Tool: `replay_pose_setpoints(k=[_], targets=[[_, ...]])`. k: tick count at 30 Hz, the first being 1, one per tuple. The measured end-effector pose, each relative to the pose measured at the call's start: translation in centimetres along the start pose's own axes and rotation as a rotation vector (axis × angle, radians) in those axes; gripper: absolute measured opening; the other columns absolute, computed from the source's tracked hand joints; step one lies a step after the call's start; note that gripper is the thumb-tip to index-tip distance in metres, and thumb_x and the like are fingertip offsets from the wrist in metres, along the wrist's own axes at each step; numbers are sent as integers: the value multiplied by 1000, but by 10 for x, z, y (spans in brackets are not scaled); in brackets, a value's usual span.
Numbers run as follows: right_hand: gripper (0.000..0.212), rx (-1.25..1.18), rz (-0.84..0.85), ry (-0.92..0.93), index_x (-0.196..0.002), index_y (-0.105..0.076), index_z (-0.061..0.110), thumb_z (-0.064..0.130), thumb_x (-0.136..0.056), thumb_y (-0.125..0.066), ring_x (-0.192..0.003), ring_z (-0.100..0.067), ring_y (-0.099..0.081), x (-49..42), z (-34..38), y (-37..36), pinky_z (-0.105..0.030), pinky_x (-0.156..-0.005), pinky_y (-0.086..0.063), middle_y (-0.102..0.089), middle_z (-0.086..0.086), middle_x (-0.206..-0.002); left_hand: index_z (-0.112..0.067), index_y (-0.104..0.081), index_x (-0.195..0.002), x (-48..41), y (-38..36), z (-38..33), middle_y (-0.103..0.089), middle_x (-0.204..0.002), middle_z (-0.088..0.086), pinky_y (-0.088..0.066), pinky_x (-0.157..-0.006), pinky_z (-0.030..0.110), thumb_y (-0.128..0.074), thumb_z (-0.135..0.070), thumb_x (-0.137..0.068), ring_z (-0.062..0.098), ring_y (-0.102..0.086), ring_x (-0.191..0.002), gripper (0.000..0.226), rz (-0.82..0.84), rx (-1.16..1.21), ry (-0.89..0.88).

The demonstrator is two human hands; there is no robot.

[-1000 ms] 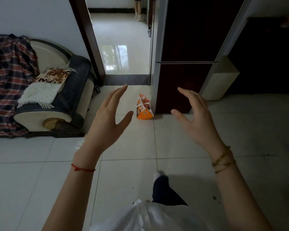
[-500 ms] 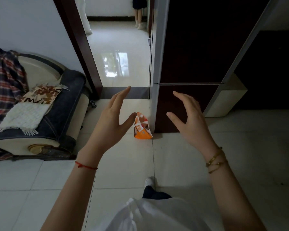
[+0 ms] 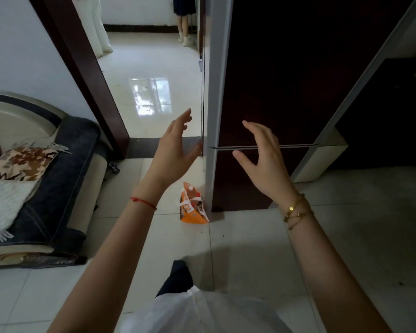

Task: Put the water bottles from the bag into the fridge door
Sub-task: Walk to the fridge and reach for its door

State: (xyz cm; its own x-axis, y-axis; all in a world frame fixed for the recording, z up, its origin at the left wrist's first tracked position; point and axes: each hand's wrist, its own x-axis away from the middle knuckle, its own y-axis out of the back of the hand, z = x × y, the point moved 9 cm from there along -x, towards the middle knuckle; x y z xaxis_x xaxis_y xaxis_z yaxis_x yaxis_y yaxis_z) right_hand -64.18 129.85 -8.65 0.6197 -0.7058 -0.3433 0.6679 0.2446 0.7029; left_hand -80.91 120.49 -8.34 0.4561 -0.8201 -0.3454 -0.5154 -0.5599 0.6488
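Both my left hand (image 3: 172, 150) and right hand (image 3: 262, 155) hang spread and empty mid-frame before the closed fridge (image 3: 274, 92). I'd hook its left edge first; the orange bag (image 3: 193, 207) waits below centre.

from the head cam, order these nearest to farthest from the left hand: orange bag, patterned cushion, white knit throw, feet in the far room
1. Orange bag: on the floor just below and right of the left hand, by the fridge corner.
2. Patterned cushion: left, on the sofa.
3. White knit throw: farther left on the sofa.
4. Feet: through the doorway, deep in the far room.
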Motion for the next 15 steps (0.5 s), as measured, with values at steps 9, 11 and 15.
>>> replay_pose_setpoints(k=[9,11,15], targets=[[66,48,-68,-96,-151,-28,20,27,-93,-60,-145,-20,-23,-98,-20,-31,-32,-114,-27,-27,-3,-155,-9,-25,-153,-145,-40,49,-44,-150,11,-39,-104,27,-64,-23,-91,23,-48,-133,75,85,86,-19],[68,50,-93,-117,-152,-26,20,27,-94,-60,-146,-21,-22,-121,-22,-42,-36,-116,-28,-25,-4,-157,-8,-23,-153,-176,-49,60,-42,-150,11,-39,-106,28,-65,-23,-90,24,-47,-135,77,120,109,-27],[69,57,-133,-153,-152,-25,21,25,-93,-61,-147,-22,-18,-162,-23,-62,-39,-118,-28,-19,-4,-159,-6,-16,-155,-225,-64,75,-31,-157,13,-34,-117,40,-65,-23,-90,25,-35,-144,84,196,145,-30]])
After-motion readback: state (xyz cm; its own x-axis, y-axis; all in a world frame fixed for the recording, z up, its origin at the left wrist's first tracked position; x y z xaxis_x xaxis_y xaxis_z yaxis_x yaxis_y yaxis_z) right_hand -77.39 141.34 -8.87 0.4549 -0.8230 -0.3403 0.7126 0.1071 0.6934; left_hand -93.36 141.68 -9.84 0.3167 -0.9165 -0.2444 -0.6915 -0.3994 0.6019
